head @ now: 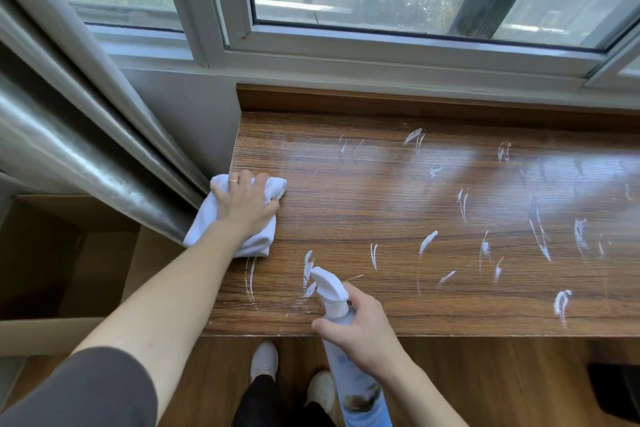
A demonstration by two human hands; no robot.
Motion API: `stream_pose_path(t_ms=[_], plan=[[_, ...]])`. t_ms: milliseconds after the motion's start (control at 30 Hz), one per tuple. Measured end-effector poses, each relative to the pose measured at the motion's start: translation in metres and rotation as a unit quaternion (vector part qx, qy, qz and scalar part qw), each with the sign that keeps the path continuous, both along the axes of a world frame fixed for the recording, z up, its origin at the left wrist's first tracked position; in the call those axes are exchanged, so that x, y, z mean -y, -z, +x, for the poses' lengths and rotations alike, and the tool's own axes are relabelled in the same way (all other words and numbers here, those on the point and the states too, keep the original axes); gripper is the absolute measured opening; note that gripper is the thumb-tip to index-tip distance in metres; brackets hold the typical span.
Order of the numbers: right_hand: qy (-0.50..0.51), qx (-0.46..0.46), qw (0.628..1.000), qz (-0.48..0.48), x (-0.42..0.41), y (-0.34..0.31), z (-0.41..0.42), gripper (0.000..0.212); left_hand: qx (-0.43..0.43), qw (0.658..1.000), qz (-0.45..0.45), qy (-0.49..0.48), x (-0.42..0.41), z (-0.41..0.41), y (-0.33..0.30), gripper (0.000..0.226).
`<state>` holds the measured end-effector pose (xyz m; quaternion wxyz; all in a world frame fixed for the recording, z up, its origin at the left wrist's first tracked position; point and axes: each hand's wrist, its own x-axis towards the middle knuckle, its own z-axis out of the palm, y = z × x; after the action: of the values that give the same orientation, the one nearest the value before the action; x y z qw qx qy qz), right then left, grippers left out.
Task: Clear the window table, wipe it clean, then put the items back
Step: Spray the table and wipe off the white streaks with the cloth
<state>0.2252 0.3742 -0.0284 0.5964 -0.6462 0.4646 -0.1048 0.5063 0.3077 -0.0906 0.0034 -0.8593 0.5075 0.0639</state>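
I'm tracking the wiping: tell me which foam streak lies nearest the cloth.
The thin curved foam streak just below the white cloth, near the table's front-left edge. The other streaks lie farther right, past the spray bottle.

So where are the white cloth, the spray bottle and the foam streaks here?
white cloth (204, 218): head view, its lower left part beside the left hand.
spray bottle (330, 286): head view, its white trigger head.
foam streaks (427, 241): head view, one streak mid-table.

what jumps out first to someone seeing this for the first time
White foam streaks smear the middle and right of the wooden table. At its left end the left hand presses a white cloth; at the near edge the right hand grips a spray bottle.
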Motion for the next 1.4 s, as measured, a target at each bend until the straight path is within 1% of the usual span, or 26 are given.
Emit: stream_pose_path(t_ms=[67,133,267,400,500,633,733,800,900,1000,1167,1267,1400], plan=[[-0.011,-0.003,1.000,-0.002,-0.004,0.001,-0.002,0.024,0.005,1.000,0.000,-0.002,-0.001,-0.002,0.000,0.044],[-0.015,-0.008,1.000,-0.006,-0.009,0.002,-0.001,0.018,0.004,1.000,-0.011,-0.005,-0.011,-0.007,0.002,0.044],[-0.025,-0.016,1.000,-0.008,-0.013,0.005,0.002,0.019,0.005,0.997,-0.080,0.004,-0.052,-0.026,0.013,0.049],[-0.041,-0.017,0.999,-0.011,-0.013,0.006,0.005,0.018,0.024,0.989,-0.147,0.009,-0.094,-0.045,0.023,0.045],[-0.058,-0.017,0.998,-0.004,-0.014,0.007,0.008,0.019,0.028,0.987,-0.156,0.010,-0.096,-0.043,0.027,0.044],[-0.071,-0.014,0.997,0.005,-0.018,0.012,0.009,0.023,0.031,0.986,-0.162,0.019,-0.078,-0.030,0.029,0.044],[-0.075,-0.016,0.997,0.011,-0.021,0.017,0.011,0.021,0.018,0.989,-0.145,0.015,-0.055,-0.015,0.024,0.050],[-0.079,-0.016,0.997,0.017,-0.022,0.020,0.012,0.020,0.003,0.995,-0.103,0.015,-0.033,-0.002,0.018,0.054],[-0.082,-0.011,0.996,0.032,-0.023,0.022,0.017,0.022,-0.007,0.999,-0.038,0.013,-0.001,0.013,0.010,0.045],[-0.083,-0.004,0.996,0.031,-0.024,0.023,0.022,0.025,0.004,0.999,-0.028,0.020,0.015,0.018,0.009,0.043],[-0.093,-0.007,0.996,0.009,-0.027,0.023,0.029,0.021,0.006,0.999,-0.028,0.028,0.014,0.018,0.008,0.045],[-0.087,-0.012,0.996,0.009,-0.029,0.022,0.030,0.027,0.008,0.999,-0.014,0.035,0.013,0.018,0.005,0.047],[-0.082,-0.007,0.996,0.021,-0.031,0.020,0.030,0.022,0.001,0.999,0.003,0.036,0.013,0.018,0.004,0.049]])
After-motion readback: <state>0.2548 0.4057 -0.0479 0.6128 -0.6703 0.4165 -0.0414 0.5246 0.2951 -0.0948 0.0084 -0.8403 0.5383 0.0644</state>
